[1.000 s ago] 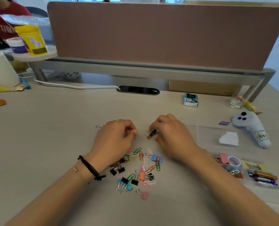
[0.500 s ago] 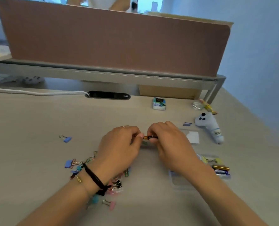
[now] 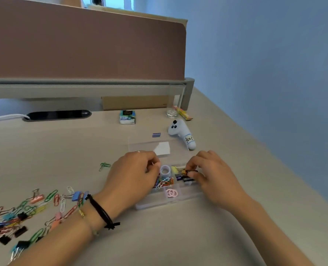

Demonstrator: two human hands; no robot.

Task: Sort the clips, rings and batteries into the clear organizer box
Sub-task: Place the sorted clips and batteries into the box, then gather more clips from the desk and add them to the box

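Our right hand (image 3: 213, 175) pinches a battery (image 3: 190, 171), long axis crosswise, directly over the box's (image 3: 171, 203) right battery compartment; left hand (image 3: 134, 175) curled at its left edge, contents unclear; loose clips (image 3: 44, 204) left on surface (image 3: 159, 237).

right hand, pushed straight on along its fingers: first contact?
Likely the yellow clip in the organizer box. The right hand points left, pinching a battery above the box's battery compartment; depth is unclear.

Clear organizer box (image 3: 171, 201) lying open on desk, holding coloured paper clips (image 3: 164, 182), pink rings (image 3: 171, 193) and batteries (image 3: 179, 177) in separate compartments. Gold-and-black battery (image 3: 188, 172) pinched above right-hand compartment. Loose paper clips and binder clips (image 3: 30, 214) scattered well to the left.
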